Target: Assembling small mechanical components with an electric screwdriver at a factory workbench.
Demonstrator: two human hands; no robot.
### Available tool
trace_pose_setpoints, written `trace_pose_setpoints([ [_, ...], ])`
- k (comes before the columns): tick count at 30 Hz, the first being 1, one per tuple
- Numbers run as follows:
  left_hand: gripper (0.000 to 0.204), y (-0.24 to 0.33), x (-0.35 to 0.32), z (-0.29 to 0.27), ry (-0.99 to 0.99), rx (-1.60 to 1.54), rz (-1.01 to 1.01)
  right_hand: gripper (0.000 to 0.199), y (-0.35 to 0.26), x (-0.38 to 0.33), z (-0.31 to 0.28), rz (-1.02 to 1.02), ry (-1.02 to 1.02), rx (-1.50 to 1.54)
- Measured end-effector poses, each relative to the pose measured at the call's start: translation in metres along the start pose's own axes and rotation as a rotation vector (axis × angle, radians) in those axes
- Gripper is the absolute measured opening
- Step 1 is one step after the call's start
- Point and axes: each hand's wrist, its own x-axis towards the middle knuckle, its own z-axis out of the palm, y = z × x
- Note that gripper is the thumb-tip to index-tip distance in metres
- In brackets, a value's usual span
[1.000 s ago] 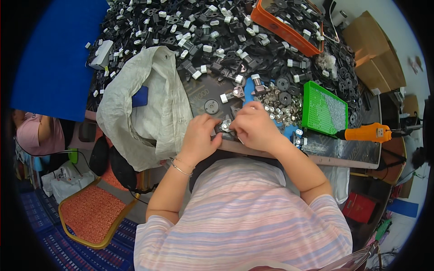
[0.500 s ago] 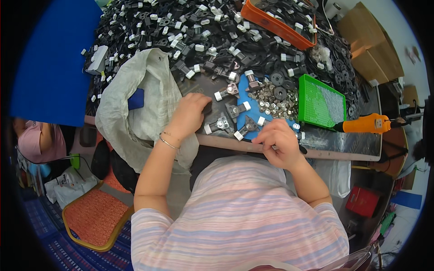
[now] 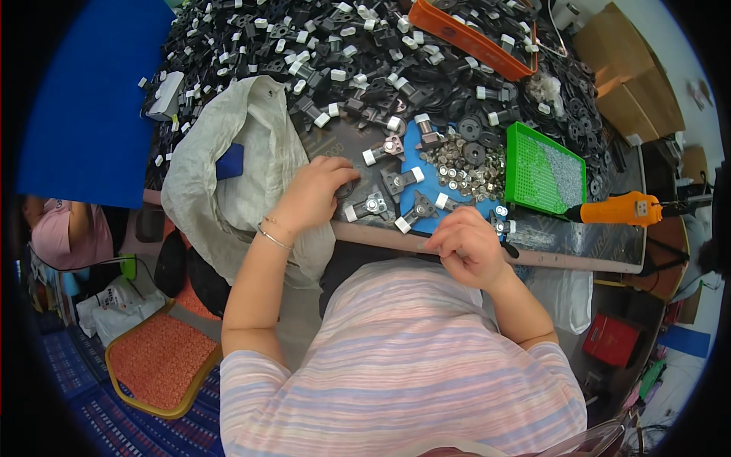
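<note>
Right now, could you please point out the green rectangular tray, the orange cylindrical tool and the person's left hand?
Green rectangular tray (image 3: 512, 167), head view, left wall.
Orange cylindrical tool (image 3: 619, 211), head view, body.
Left hand (image 3: 312, 192), head view, back of hand.

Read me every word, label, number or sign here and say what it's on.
Tabletop: pale printed letters, partly covered; I won't copy them out.
White plastic bag: dark lettering, too blurred to read.
Orange tool: small pale marking, too small to read.
</note>
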Motion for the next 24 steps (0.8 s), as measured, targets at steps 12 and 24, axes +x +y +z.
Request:
trace_pose_setpoints([
  [12,0.038,0.049,-0.001,0.012,0.132,-0.230,-0.326,0.025,0.001,-0.008,0.000,0.017,0.014,0.019],
  [24,0.042,0.057,-0.009,0.041,0.272,-0.113,-0.293,0.024,0.004,-0.011,-0.004,0.031,-0.002,-0.009],
])
